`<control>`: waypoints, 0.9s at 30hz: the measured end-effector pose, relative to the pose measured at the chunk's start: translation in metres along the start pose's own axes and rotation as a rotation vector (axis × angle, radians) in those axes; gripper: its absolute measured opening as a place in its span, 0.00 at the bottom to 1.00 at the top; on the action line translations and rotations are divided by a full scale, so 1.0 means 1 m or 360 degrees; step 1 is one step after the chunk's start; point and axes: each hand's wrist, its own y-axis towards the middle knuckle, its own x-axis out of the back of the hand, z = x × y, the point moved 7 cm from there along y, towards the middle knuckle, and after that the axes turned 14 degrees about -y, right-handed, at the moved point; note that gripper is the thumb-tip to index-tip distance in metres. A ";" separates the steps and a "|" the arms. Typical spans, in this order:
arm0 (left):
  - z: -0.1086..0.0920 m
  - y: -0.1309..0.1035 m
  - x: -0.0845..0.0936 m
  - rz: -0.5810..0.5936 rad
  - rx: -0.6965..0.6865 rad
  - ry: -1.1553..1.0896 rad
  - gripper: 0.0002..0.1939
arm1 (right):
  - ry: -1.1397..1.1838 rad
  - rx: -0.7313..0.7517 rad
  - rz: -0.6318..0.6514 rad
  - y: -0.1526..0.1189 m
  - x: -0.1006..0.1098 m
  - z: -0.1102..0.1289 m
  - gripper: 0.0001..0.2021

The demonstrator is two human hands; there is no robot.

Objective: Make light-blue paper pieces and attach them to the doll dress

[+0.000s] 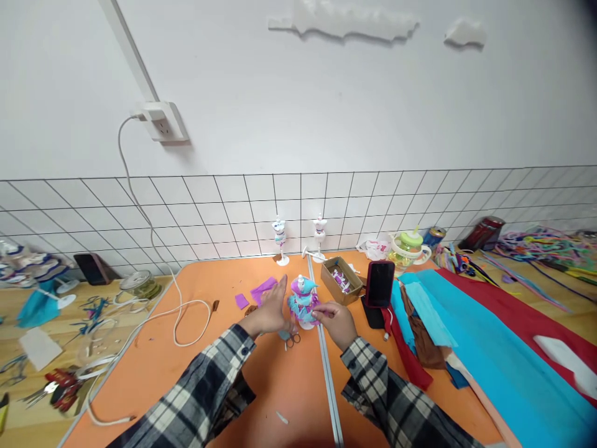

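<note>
As a person in a black-and-white plaid shirt (219,367) works at an orange-topped desk (261,392), a miniature white dress form (301,282) stands upright between both hands, clad in a ruffled turquoise-and-purple fabric dress (303,302). The left hand (273,309) is held open beside the dress, its fingers extended and spread; whether it touches the cloth cannot be told from this angle. The right hand (338,320) is closed in a pinch, thumb and fingers gripping the dress at its ruffled right edge.

Just in front of the form lies a small pair of scissors (293,340), its looped handles showing. Purple fabric scraps (263,290) rest beyond the left hand, and two more slim white miniature dress forms (279,238) stand near the tiled wall (214,214). To the right of the dress, an open brown cardboard box (328,284) holds small purple-and-white pieces (342,280), with a dark-cased phone (379,284) propped upright next to it. Farther right, broad turquoise cloth (494,367) and deep red cloth (504,311) spread across the surface, while a long white cable (180,305) loops over the desk's left side.
</note>
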 end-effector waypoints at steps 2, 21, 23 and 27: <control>0.000 0.007 -0.011 0.0076 0.0034 -0.0043 0.63 | -0.0034 0.0002 -0.0027 0.001 -0.001 -0.002 0.09; 0.009 0.025 -0.035 -0.0249 -0.0094 0.0231 0.20 | -0.0248 -0.0055 -0.0118 0.002 -0.010 -0.011 0.09; 0.009 0.026 -0.034 -0.0232 -0.0094 0.0226 0.17 | -0.0277 -0.0066 -0.0123 0.002 -0.009 -0.011 0.08; 0.008 0.028 -0.032 -0.0184 -0.0087 0.0146 0.14 | -0.0323 -0.0098 -0.0130 0.001 -0.008 -0.009 0.08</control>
